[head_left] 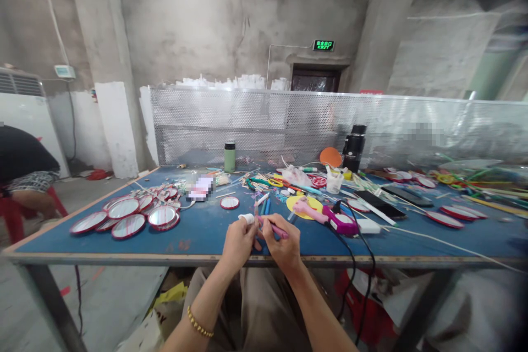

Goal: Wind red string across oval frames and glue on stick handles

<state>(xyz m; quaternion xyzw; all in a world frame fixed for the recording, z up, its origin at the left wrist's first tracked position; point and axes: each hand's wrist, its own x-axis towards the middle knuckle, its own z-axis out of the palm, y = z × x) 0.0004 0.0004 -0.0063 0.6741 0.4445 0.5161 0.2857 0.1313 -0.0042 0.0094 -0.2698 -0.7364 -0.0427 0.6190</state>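
Note:
Near the table's front edge, my left hand is closed, its fingertips pinching a thin pale-pink strip that stands roughly upright. A white wrap is at one finger of that hand. Just beside it, my right hand grips a purple pen, with its tip end close to the left fingertips. The exact contact there is too small to tell. Past my hands lie blue pens and a white marker. A round red-rimmed mirror rests a little farther to the left.
Red-rimmed mirrors are piled at left, near a lit phone. A pink glue gun lies over a yellow disc, beside a purple power block with black cables. A green bottle and black thermos stand behind.

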